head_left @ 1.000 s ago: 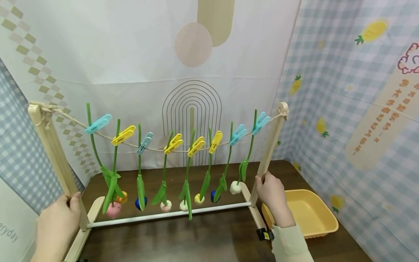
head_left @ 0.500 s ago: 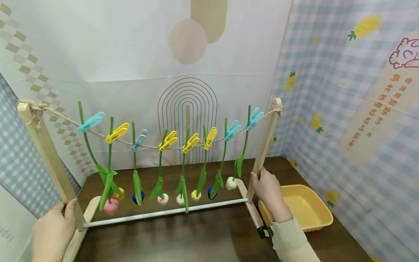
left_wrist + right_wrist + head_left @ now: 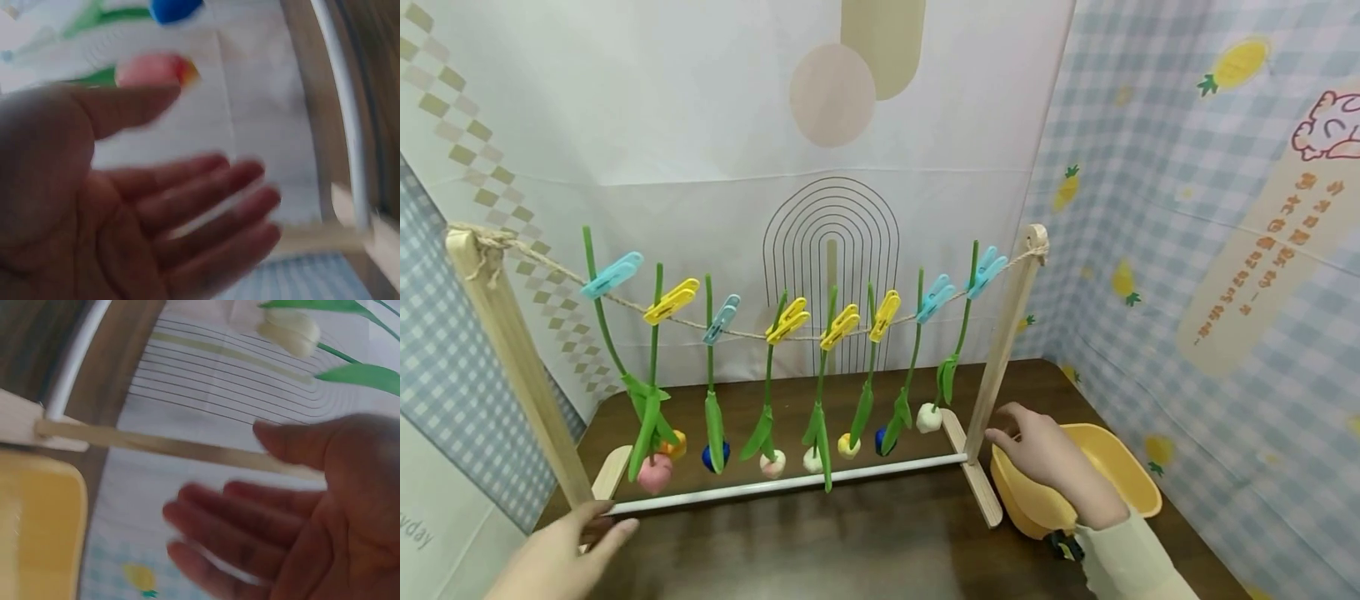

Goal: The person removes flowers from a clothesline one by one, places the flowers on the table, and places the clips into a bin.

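A wooden rack stands on the dark table, with a left post (image 3: 523, 358), a right post (image 3: 1006, 346) and a white bottom rod (image 3: 715, 495). Twine (image 3: 748, 335) sags between the posts. Blue and yellow clothespins (image 3: 672, 301) on it hold several artificial tulips upside down, among them a pink tulip (image 3: 655, 472) and a white tulip (image 3: 928, 417). My left hand (image 3: 563, 546) is near the left post's foot, its fingers spread and apart from the wood in the left wrist view. Beside the right post, my right hand (image 3: 1047, 450) holds nothing, fingers loosely extended.
A yellow plastic basin (image 3: 1142, 479) sits right of the rack, partly under my right forearm. A white patterned cloth (image 3: 700, 108) hangs behind, and a checked cloth (image 3: 1150, 250) hangs on the right. The brown tabletop (image 3: 820, 550) extends in front of the rod.
Both hands have let go of the posts. The left hand has moved down and slightly right; the right hand has shifted right toward the basin. The rack stays standing.
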`<state>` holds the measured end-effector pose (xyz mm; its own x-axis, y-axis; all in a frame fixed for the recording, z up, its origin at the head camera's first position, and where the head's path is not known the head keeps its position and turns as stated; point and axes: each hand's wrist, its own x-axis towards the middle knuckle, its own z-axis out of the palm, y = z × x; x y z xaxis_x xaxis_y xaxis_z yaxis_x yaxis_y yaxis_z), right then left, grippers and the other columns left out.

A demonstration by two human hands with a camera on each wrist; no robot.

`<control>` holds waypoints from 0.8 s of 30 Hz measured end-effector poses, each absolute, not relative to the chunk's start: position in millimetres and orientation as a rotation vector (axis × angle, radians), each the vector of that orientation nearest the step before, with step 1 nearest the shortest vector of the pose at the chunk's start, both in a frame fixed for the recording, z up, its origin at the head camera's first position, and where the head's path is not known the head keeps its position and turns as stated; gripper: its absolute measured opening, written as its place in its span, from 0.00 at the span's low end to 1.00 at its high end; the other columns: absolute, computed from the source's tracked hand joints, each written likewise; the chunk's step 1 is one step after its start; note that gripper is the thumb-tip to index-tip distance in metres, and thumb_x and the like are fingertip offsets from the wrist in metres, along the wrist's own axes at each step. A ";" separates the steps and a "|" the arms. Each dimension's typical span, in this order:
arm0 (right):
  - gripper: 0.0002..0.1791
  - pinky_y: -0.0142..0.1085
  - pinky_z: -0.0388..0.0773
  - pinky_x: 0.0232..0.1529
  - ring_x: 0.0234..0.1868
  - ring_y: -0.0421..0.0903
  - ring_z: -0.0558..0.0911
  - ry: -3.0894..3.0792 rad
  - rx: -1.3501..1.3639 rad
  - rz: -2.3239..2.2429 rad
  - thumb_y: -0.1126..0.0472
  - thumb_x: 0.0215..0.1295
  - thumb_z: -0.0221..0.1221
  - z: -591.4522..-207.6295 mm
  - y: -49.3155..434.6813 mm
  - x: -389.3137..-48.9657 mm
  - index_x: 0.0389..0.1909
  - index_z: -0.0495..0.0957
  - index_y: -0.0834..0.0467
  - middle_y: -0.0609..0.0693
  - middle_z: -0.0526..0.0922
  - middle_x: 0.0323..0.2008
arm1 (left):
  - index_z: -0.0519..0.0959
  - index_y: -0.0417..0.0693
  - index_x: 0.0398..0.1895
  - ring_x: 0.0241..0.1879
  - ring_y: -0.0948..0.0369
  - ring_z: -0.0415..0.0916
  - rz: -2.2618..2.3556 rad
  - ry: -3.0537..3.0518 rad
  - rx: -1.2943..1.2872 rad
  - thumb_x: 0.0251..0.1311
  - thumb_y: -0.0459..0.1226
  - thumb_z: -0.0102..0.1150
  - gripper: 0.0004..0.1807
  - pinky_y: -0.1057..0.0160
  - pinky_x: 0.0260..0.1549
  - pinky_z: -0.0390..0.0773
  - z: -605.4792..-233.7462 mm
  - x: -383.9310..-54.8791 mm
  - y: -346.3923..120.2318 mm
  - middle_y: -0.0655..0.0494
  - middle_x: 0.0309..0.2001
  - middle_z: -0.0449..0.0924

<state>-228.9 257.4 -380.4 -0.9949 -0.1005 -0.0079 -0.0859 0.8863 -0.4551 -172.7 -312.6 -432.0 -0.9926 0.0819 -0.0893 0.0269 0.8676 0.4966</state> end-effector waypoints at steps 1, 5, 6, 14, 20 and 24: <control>0.27 0.43 0.79 0.36 0.39 0.47 0.82 3.013 -0.201 -0.732 0.48 0.69 0.57 -376.5 259.3 -226.9 0.59 0.71 0.63 0.50 0.83 0.39 | 0.68 0.26 0.59 0.43 0.43 0.80 0.836 2.910 0.164 0.67 0.55 0.52 0.37 0.45 0.39 0.78 -432.9 -171.7 -304.2 0.39 0.44 0.82; 0.24 0.41 0.79 0.39 0.41 0.42 0.81 3.007 -0.419 -0.761 0.47 0.68 0.58 -358.0 262.6 -220.5 0.58 0.74 0.58 0.42 0.83 0.39 | 0.71 0.32 0.60 0.44 0.52 0.81 1.040 2.731 0.460 0.65 0.50 0.59 0.32 0.57 0.39 0.80 -431.9 -168.9 -269.3 0.46 0.47 0.81; 0.24 0.41 0.79 0.40 0.41 0.42 0.81 3.015 -0.465 -0.765 0.46 0.67 0.58 -352.6 262.7 -218.8 0.57 0.74 0.57 0.41 0.82 0.39 | 0.71 0.34 0.60 0.45 0.52 0.81 1.071 2.681 0.526 0.65 0.49 0.58 0.31 0.59 0.39 0.80 -430.4 -169.4 -260.8 0.47 0.48 0.81; 0.22 0.37 0.79 0.40 0.41 0.37 0.80 3.174 -0.736 -0.741 0.43 0.63 0.62 -305.5 259.9 -212.6 0.53 0.78 0.51 0.37 0.81 0.39 | 0.75 0.53 0.58 0.51 0.62 0.77 1.181 2.602 0.828 0.62 0.58 0.56 0.27 0.61 0.48 0.77 -406.6 -171.6 -184.7 0.68 0.49 0.79; 0.22 0.36 0.76 0.43 0.44 0.39 0.81 3.384 -1.057 -0.672 0.53 0.54 0.71 -279.0 260.9 -211.5 0.49 0.80 0.54 0.41 0.83 0.43 | 0.74 0.58 0.58 0.51 0.65 0.76 1.254 2.578 0.946 0.60 0.59 0.58 0.28 0.56 0.51 0.75 -392.8 -181.7 -136.5 0.72 0.50 0.78; 0.26 0.33 0.73 0.47 0.45 0.43 0.80 3.464 -1.372 -0.657 0.54 0.48 0.75 -262.7 261.1 -215.6 0.48 0.81 0.59 0.47 0.83 0.45 | 0.71 0.58 0.63 0.54 0.62 0.75 1.306 2.555 1.016 0.56 0.59 0.62 0.33 0.57 0.52 0.75 -383.4 -190.1 -109.2 0.68 0.55 0.76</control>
<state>-215.6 261.1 -262.7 -0.5643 -0.4940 0.6614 -0.7019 0.7089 -0.0694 -190.1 -109.2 -383.4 -0.7730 0.6006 0.2042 0.5172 0.4103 0.7511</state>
